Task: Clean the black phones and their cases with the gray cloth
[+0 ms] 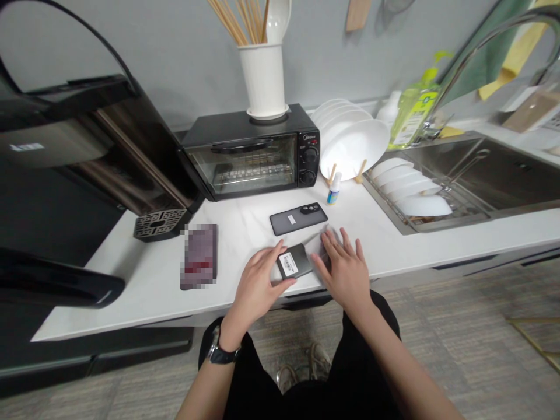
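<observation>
On the white counter a flat dark phone-like device [300, 259] lies with a white barcode label on its left part. My left hand [258, 277] grips its left end, the thumb at the near edge and the fingers at the far edge. My right hand [347, 271] has its thumb and first two fingers on a thin grey cloth [312, 245] at the device's right end; the other fingers stick out apart. The cloth and palm hide that end. Just beyond, a dark grey phone [298, 219] lies camera side up. Behind it stands a small spray bottle [334, 189].
A blurred-out dark flat item [200, 256] lies left of my hands. A black toaster oven [251, 153], plates in a rack [354, 149] and a drink machine [144, 157] line the back and left. The sink [503, 181] with bowls is at right. The counter's front edge runs close by.
</observation>
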Action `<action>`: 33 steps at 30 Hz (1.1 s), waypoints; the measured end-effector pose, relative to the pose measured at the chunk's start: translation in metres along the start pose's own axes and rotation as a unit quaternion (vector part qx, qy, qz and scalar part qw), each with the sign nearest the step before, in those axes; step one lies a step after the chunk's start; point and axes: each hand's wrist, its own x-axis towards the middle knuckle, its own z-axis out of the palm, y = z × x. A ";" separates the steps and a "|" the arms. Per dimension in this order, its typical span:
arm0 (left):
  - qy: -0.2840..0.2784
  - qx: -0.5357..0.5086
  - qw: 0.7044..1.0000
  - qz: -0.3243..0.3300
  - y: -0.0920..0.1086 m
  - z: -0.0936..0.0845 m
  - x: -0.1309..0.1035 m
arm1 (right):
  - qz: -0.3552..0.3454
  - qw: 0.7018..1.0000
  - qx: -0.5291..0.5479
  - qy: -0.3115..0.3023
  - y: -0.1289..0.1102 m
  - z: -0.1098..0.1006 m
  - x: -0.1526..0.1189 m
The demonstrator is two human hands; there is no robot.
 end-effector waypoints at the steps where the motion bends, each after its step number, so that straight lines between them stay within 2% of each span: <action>1: 0.000 -0.001 1.000 0.001 0.000 0.000 0.000 | -0.010 1.000 0.013 -0.006 -0.010 0.003 0.003; 6: 0.002 0.001 1.000 -0.010 -0.004 0.002 -0.002 | -0.085 0.991 0.086 -0.057 -0.063 0.009 -0.006; 9: -0.007 0.003 1.000 -0.014 -0.005 0.002 -0.004 | -0.107 0.986 0.107 -0.073 -0.070 0.001 -0.022; 13: -0.003 -0.005 1.000 -0.015 -0.003 0.001 -0.003 | -0.129 0.983 0.091 -0.093 -0.045 -0.013 -0.039; 16: 0.002 -0.003 1.000 -0.012 0.000 0.001 -0.002 | -0.110 0.989 0.056 -0.085 -0.016 -0.018 -0.042; 19: 0.002 0.002 1.000 -0.011 0.001 0.000 -0.001 | -0.068 0.996 0.018 -0.058 0.008 -0.018 -0.035; 22: -0.001 0.000 1.000 -0.012 0.001 0.000 0.001 | -0.035 0.999 -0.002 -0.033 0.018 -0.013 -0.021; 24: -0.003 -0.002 1.000 -0.011 0.002 -0.001 0.001 | -0.020 1.000 0.000 -0.021 0.011 -0.007 -0.010; 27: -0.004 -0.007 1.000 -0.007 0.001 -0.001 0.000 | -0.034 0.999 0.028 -0.029 -0.018 0.002 -0.001; 30: 0.000 -0.006 1.000 -0.007 -0.003 0.001 -0.002 | -0.081 0.993 0.074 -0.052 -0.054 0.007 -0.006; 33: -0.004 -0.005 1.000 -0.008 -0.007 0.002 -0.003 | -0.104 0.987 0.103 -0.063 -0.072 0.003 -0.019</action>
